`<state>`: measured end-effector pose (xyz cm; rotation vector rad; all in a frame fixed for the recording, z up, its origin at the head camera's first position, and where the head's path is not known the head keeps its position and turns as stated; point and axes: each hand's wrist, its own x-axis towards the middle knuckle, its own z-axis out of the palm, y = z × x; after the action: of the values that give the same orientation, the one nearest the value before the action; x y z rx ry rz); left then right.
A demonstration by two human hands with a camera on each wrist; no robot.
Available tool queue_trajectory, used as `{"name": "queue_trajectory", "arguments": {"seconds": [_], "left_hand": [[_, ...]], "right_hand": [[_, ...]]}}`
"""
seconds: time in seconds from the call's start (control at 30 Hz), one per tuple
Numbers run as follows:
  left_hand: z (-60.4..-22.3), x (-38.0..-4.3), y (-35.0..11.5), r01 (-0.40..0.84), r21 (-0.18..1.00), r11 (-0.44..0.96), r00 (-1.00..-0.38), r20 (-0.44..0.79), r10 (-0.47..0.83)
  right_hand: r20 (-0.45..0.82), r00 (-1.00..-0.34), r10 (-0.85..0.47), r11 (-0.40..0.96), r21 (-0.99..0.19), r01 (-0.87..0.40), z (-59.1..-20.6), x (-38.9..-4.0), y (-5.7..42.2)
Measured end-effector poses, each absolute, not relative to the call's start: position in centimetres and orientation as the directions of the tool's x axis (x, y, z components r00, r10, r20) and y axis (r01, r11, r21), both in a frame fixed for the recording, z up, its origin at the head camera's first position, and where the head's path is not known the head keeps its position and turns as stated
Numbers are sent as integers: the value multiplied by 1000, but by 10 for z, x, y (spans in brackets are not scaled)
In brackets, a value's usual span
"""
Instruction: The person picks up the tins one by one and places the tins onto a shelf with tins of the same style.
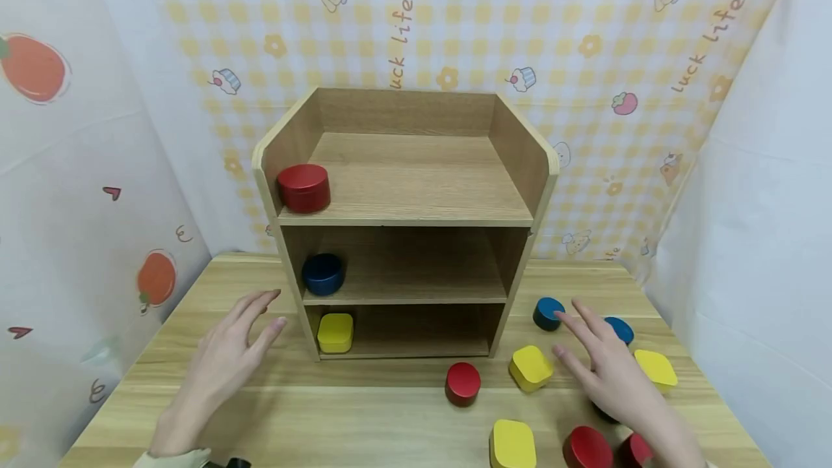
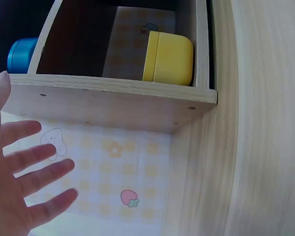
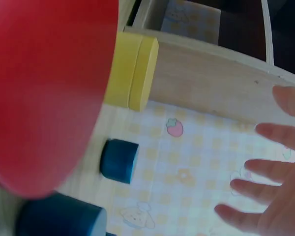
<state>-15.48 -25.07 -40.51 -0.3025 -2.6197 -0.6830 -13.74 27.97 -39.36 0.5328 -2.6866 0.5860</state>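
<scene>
My left hand (image 1: pixel 224 360) hovers just left of a small wooden shelf (image 1: pixel 406 221), fingers spread and holding nothing. On the shelf's left side stand a round red tin (image 1: pixel 304 189) on top, a round blue tin (image 1: pixel 323 274) in the middle and a square yellow tin (image 1: pixel 335 333) at the bottom. My right hand (image 1: pixel 614 367), also with fingers extended and nothing in them, is above loose tins right of the shelf. Its fingertips overlap a blue tin (image 1: pixel 547 314) in the head view; a yellow tin (image 1: pixel 531 368) sits beside the thumb. The hand partly hides a dark tin.
Nearer the front lie a red tin (image 1: pixel 463 384), a yellow tin (image 1: pixel 513 445) and another red tin (image 1: pixel 588 448). Further right are a blue tin (image 1: pixel 620 330) and a yellow tin (image 1: pixel 656 370). Patterned cloth (image 1: pixel 416 42) hangs behind the wooden table (image 1: pixel 364 417).
</scene>
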Motion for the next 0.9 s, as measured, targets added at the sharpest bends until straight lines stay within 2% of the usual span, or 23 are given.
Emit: {"name": "queue_trajectory", "arguments": {"seconds": [0.33, 0.53, 0.77, 0.9], "left_hand": [[-410, -164, -242, 402, 523, 752, -829, 556, 57], [-403, -167, -231, 404, 643, 651, -834, 551, -27], [-396, -175, -219, 464, 677, 571, -790, 608, -78], [-395, -177, -215, 451, 731, 512, -799, 586, -133]], "right_hand": [[402, -855, -326, 712, -491, -502, -400, -134, 262], [452, -794, -407, 692, -415, -591, -398, -138, 251], [413, -761, -500, 648, -404, -646, -395, -143, 240], [397, -733, -552, 627, -382, -679, -395, -147, 232]]}}
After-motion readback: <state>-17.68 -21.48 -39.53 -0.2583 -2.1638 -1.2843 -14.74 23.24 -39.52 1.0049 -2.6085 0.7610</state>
